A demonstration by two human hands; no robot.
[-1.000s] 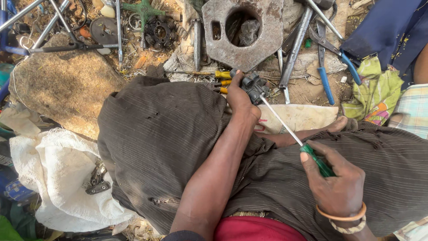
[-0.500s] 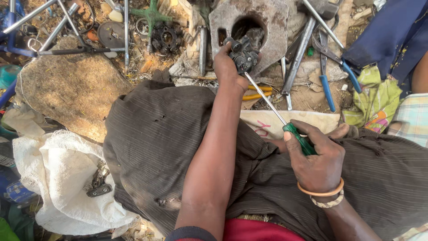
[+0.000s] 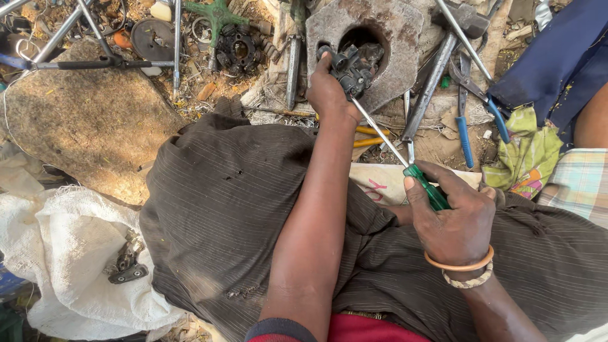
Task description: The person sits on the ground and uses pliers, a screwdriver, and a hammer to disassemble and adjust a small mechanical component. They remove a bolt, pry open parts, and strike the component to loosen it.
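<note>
**A:** How do your fingers stand?

**B:** Your left hand (image 3: 329, 92) reaches far out, fingers curled tight round a small black mechanical part (image 3: 350, 68), a knobbly casting of dull dark metal. You hold it at the edge of the round hole in a heavy metal block (image 3: 392, 31), grey, pitted and rusty, with rough edges. Your right hand (image 3: 455, 218) is near, fingers folded shut on the green handle of a screwdriver (image 3: 405, 161); the thumb lies along the handle. Its thin bright steel shaft runs up and left, and the tip meets the black part.

**A:** And the wrist?

**B:** Two bangles (image 3: 461, 269) circle your right wrist: one smooth and orange, one pale and twisted like cord.

**A:** What lies around the hands?

**B:** Under both forearms, dark brown cloth (image 3: 234, 196) with fine pale stripes, creased over your lap. Right of the block, a long steel hammer (image 3: 437, 63) rests aslant, and just beyond it pliers (image 3: 465, 120) with blue grips. Far left, a black toothed wheel (image 3: 239, 47) lies on the littered earth, near a large flat brown stone (image 3: 82, 120). Near left, a coarse white woven sack (image 3: 69, 259) carries a small dark metal fitting (image 3: 126, 263). At the right edge, crumpled green printed cloth (image 3: 529, 155).
</note>
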